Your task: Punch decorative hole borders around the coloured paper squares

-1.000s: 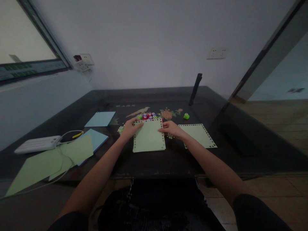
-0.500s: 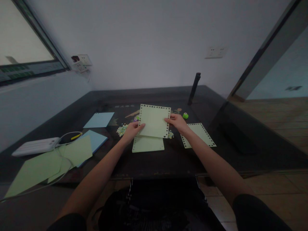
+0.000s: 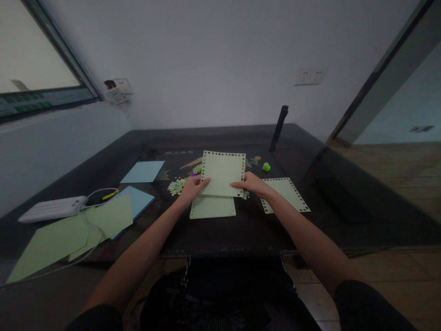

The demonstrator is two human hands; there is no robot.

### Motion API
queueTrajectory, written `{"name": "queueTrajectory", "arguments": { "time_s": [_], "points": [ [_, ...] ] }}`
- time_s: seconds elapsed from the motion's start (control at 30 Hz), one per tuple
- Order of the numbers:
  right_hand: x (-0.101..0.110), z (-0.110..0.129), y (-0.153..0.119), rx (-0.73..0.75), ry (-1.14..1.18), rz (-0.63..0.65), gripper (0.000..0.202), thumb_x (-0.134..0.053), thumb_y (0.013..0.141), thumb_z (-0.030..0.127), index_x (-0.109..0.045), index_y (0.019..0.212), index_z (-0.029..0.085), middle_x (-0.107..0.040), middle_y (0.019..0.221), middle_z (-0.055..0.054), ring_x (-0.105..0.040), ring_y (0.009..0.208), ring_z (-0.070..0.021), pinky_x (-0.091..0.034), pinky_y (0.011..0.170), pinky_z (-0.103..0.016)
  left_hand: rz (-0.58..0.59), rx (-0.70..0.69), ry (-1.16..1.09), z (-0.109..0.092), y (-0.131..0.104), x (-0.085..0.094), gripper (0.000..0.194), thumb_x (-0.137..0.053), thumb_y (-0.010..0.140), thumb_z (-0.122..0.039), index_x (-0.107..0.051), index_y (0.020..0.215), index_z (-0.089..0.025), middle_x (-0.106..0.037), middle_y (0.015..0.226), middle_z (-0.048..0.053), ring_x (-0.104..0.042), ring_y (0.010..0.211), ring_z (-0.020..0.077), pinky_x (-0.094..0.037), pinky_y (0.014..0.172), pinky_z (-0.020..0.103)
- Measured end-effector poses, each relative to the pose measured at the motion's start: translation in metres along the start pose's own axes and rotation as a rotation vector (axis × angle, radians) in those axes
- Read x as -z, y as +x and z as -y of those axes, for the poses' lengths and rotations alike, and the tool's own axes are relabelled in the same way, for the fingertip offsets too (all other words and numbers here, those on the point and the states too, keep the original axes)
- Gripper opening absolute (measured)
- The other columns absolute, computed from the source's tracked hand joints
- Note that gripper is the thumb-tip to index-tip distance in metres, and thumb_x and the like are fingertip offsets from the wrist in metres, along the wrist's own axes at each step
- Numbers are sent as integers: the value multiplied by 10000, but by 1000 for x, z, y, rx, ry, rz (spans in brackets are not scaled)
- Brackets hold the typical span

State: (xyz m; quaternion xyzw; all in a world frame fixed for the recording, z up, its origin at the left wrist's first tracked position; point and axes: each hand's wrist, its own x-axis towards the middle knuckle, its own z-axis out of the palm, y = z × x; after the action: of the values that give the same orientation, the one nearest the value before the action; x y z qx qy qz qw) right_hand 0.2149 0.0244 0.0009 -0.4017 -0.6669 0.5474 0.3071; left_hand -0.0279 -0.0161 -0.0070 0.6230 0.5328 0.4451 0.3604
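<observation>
A pale green sheet of paper [image 3: 223, 172], with small shapes punched along its edges, is held up over the table between both hands. My left hand [image 3: 192, 187] pinches its left edge near the bottom, thumb on the front. Lower on the right edge, my right hand [image 3: 253, 183] grips it the same way. Beneath lies another pale green sheet [image 3: 212, 209], partly covered by the raised one. A third punched sheet [image 3: 287, 195] rests to the right, by my right forearm. Small paper cut-outs [image 3: 175, 185] are heaped beside my left hand, and more show past the sheet's right edge.
A green craft punch [image 3: 266, 167] stands behind my right hand; purple and green ones [image 3: 196, 172] sit behind my left. Blue paper [image 3: 143, 172], green sheets [image 3: 62, 236] and a white power strip [image 3: 51, 209] with a cable lie left. A black upright rod [image 3: 278, 128] stands at the back.
My right hand has slid down the right edge of the held sheet. The sheet's tilt has changed slightly, and both hands still hold it.
</observation>
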Motion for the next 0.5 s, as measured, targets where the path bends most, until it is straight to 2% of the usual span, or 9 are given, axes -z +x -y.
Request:
{"name": "queueTrajectory", "arguments": {
  "time_s": [0.07, 0.17, 0.33, 0.43, 0.5],
  "points": [
    [1, 1, 0, -1, -6, 5, 252, -724, 643, 275, -684, 851, 139, -699, 828, -86, -613, 747, -224, -510, 632, -355, -16, -28, 54, 2, 2, 1, 388, -572, 753, -512, -647, 734, -132, -625, 637, 24, -552, 600, 160, -415, 549, 259],
    [3, 6, -2, 9, 13, -31, 219, -718, 641, 260, -677, 818, 140, -691, 829, -82, -601, 732, -205, -497, 619, -332, -100, -94, 143, 3, 7, 9, 357, -507, 806, -465, -635, 722, -143, -619, 641, 24, -560, 615, 159, -433, 589, 266],
    [11, 15, -6, 32, 60, -171, 213, -705, 652, 302, -661, 779, 136, -657, 731, -57, -543, 622, -147, -422, 486, -256, -252, -102, 274, 6, 22, 36, 299, -487, 821, -396, -636, 896, -148, -679, 794, 65, -621, 734, 182, -471, 713, 295],
    [18, 16, -10, 9, 106, -229, 247, -708, 641, 337, -647, 756, 128, -627, 669, -37, -468, 520, -97, -328, 400, -211, -209, -68, 484, 14, 37, 49, 289, -572, 763, -365, -633, 967, -171, -686, 903, 86, -624, 815, 208, -465, 745, 313],
    [22, 16, -14, -3, 141, -233, 254, -712, 634, 342, -644, 749, 126, -625, 664, -41, -437, 490, -83, -292, 370, -203, -165, -33, 630, 20, 47, 49, 323, -620, 725, -366, -634, 987, -179, -676, 960, 112, -617, 873, 243, -458, 770, 342]
  ]
}}
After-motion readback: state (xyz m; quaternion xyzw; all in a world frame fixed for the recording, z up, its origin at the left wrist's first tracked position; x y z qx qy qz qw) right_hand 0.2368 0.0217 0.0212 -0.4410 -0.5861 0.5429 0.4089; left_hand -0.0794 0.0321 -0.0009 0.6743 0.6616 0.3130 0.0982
